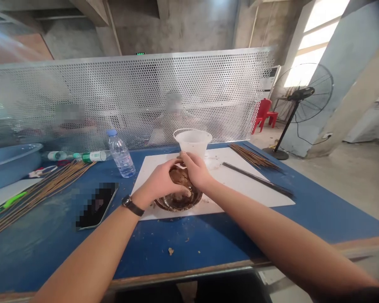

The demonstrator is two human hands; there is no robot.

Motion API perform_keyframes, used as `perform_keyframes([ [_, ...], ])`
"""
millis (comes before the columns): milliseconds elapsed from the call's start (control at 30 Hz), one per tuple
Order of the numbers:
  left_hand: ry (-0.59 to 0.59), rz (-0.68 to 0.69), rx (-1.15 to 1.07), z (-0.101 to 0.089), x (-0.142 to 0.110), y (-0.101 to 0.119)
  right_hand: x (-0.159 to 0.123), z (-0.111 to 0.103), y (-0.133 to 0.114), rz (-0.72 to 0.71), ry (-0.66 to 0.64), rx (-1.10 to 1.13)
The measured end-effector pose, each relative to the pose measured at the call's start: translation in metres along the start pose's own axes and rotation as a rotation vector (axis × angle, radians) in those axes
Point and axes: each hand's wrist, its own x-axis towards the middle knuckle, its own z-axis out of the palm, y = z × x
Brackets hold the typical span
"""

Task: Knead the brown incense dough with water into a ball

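A dark, glossy brown bowl (177,205) rests on a white board near the table's front, with a brown, dough-like lump (180,177) inside it. My left hand (162,181), with a black watch on the wrist, curves round the lump from the left, its thumb lying across the near side and its fingers at the far side. From the right, my right hand (197,170) is closed against the lump, thumb near the bowl's far edge. Most of the right fingers are hidden behind the hand. Just beyond stands a translucent white bucket (194,143).
The white board (240,185) lies on a blue table (214,252) with crumbs about. Left are a water bottle (122,155), a phone (99,206), thin brown sticks (50,185) and a blue basin (12,166). Right are a dark bar (255,179) and more sticks (255,158). A perforated screen (129,101) stands behind.
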Motion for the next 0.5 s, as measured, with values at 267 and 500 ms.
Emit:
perform_keyframes([
  [267,0.162,-0.442,-1.014,0.016,0.007,0.038,-0.037,0.014,-0.017,-0.445,0.039,-0.182],
  [500,0.222,-0.362,-1.117,0.027,0.002,0.033,-0.042,0.028,-0.016,-0.537,-0.023,-0.320],
])
